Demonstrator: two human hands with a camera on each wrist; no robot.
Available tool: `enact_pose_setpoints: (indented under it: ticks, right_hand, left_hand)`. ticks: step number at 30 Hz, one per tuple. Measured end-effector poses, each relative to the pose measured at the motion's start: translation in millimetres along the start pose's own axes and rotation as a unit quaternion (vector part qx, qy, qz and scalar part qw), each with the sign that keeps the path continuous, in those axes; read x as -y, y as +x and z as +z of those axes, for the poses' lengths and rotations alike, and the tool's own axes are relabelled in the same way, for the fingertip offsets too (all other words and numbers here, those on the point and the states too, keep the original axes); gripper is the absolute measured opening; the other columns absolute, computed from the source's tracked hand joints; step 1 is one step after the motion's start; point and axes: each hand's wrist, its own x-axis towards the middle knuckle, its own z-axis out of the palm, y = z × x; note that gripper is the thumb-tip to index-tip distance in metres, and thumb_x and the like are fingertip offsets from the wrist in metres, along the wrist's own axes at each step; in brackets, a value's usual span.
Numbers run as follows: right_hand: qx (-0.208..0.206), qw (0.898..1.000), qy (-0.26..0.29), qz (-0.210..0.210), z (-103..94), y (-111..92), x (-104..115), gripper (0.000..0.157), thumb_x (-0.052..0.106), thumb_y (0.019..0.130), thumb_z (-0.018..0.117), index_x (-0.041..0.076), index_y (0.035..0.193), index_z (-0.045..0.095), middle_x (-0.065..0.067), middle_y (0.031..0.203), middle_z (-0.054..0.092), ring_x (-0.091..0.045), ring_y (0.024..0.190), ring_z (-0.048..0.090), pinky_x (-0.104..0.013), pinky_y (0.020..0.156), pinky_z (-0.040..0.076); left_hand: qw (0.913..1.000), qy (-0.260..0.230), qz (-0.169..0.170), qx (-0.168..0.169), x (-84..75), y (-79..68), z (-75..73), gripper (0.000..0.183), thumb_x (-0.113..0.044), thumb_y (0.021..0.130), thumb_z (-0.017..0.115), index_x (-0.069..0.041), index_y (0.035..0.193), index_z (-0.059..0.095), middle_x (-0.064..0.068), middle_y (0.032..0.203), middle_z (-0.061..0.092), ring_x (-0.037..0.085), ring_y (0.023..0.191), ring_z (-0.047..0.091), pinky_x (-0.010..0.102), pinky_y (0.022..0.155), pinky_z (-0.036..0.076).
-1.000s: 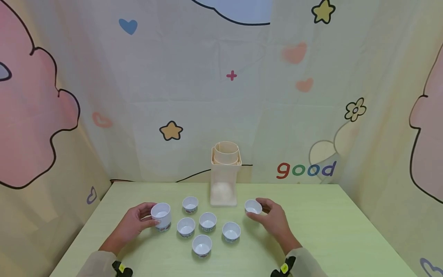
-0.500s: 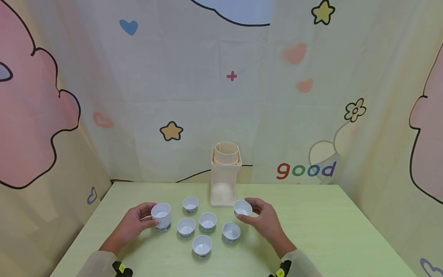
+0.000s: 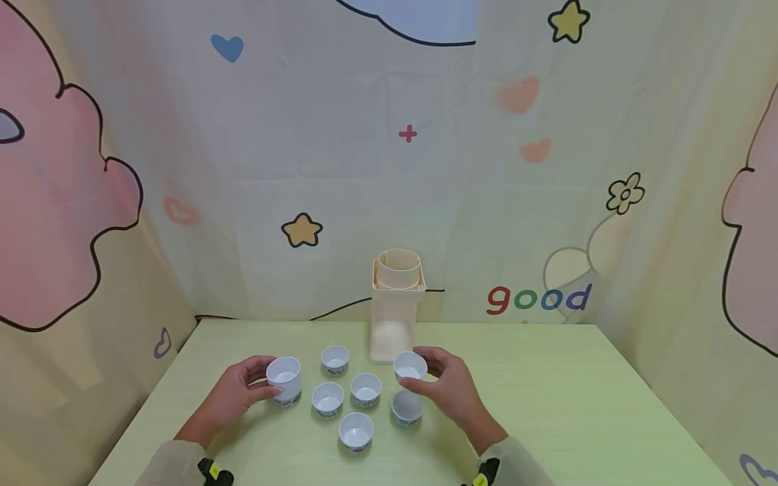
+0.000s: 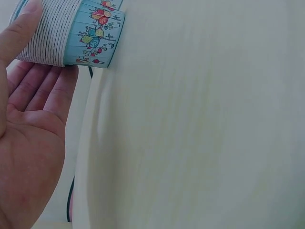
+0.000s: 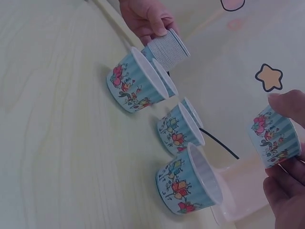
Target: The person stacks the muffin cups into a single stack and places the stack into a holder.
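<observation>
On the left side of the table, my left hand [image 3: 240, 388] grips a nested stack of paper bowls [image 3: 283, 379], thumb in front and fingers behind. The left wrist view shows the many layered rims of this stack [image 4: 50, 33] and a blue side printed with birds and flowers. A single paper bowl [image 3: 410, 366] is held between the thumb and fingers of my right hand [image 3: 450, 385], upright and above the table. In the head view it overlaps the back of a standing bowl [image 3: 407, 409]. Several matching bowls [image 3: 355, 432] stand apart between my hands, openings up.
A cream stand with a round holder [image 3: 394, 304] rises at the back of the table [image 3: 577, 398], just behind the bowls. A printed cloth [image 3: 340, 162] hangs behind and at both sides.
My right hand has moved left with its paper bowl, from the right of the stand to in front of it. The left hand and its stack have stayed in place.
</observation>
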Motion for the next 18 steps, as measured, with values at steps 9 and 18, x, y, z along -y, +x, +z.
enact_pose_setpoints:
  ticks: [9, 18]
  right_hand:
    - [0.032, 0.998, 0.040, -0.027, 17.9, 1, 7, 0.058, 0.012, 0.076, 0.091, 0.002, 0.128, 0.067, -0.015, 0.118, 0.071, -0.021, 0.106, 0.069, -0.029, 0.094, 0.061]
    - [0.051, 0.997, 0.049, -0.025, 36.7, 2, 16, 0.057, 0.013, 0.077, 0.091, 0.002, 0.128, 0.067, -0.015, 0.120, 0.072, -0.023, 0.106, 0.068, -0.030, 0.092, 0.062]
  left_hand:
    - [1.0000, 0.004, -0.002, -0.003, -2.2, -0.6, 1.2, 0.061, -0.012, 0.085, 0.084, 0.005, 0.136, 0.055, 0.024, 0.135, 0.062, 0.034, 0.125, 0.063, 0.027, 0.098, 0.059]
    - [1.0000, 0.008, -0.001, -0.005, -2.2, -1.2, 1.9, 0.061, -0.012, 0.085, 0.084, 0.006, 0.136, 0.056, 0.024, 0.134, 0.063, 0.035, 0.125, 0.063, 0.027, 0.098, 0.059]
